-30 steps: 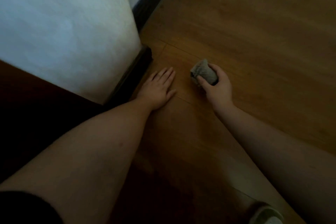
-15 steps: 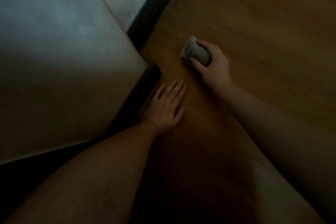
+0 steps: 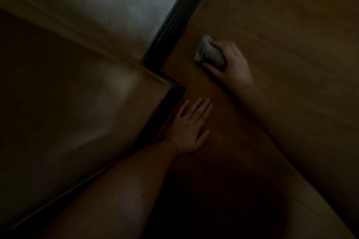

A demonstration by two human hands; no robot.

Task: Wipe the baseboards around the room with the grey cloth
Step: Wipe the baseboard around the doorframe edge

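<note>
The grey cloth [image 3: 208, 53] is bunched up in my right hand [image 3: 231, 64], which grips it just above the wooden floor, a short way right of the dark baseboard [image 3: 174, 19]. That baseboard runs up along the pale wall, bends round an outer corner [image 3: 174, 85] and continues down-left. My left hand [image 3: 191, 128] lies flat on the floor with fingers straight, right beside the lower stretch of baseboard [image 3: 159, 118].
A pale wall [image 3: 108, 6] fills the left side, its outer corner jutting toward the hands. Brown wooden floor [image 3: 281, 25] spreads to the right. The scene is dim, and the lower part of the view is in deep shadow.
My right hand has carried the cloth forward past the wall corner, closer to the far baseboard. My left hand stays flat on the floor. The view has shifted forward and darkened.
</note>
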